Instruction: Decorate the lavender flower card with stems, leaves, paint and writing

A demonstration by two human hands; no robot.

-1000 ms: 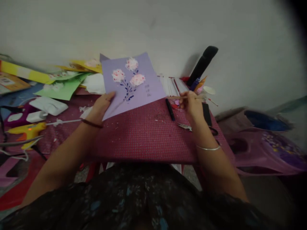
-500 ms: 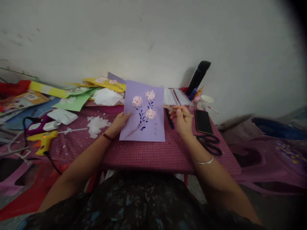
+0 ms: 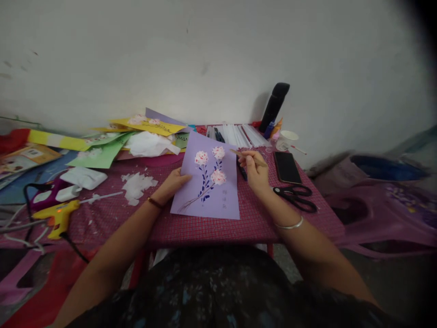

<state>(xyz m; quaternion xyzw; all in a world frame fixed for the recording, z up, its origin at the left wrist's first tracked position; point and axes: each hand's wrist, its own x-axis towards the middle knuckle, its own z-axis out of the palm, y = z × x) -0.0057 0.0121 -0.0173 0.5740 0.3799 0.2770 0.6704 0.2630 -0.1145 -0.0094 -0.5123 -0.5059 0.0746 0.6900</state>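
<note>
In the head view my left hand point(image 3: 175, 183) grips the left edge of a purple sheet of paper point(image 3: 186, 198). Three pinkish-white textured flowers point(image 3: 218, 176) with dark blue leaves and brown stems decorate it, and small characters run down its lower right. Between thumb and fingers, my right hand point(image 3: 255, 173) pinches a thin wooden stick point(image 3: 257, 161), whose far tip reaches near the sheet's upper right edge. A black pen point(image 3: 242, 170) lies beside that edge, partly hidden by the hand. Black scissors point(image 3: 296, 198) rest to the right of my right wrist.
A yellow glue gun point(image 3: 58, 216) and white scraps point(image 3: 138, 186) lie on the left of the checked tablecloth point(image 3: 205, 233). Behind are yellow and green cards point(image 3: 99, 152) and crumpled white paper point(image 3: 150, 144). A phone point(image 3: 287, 167), paper cup point(image 3: 288, 135) and black bottle point(image 3: 274, 107) occupy the right.
The purple sheet has come lower and nearer to me and tilts back more, uncovering things behind it. My right hand with the stick has shifted slightly left within the view.
</note>
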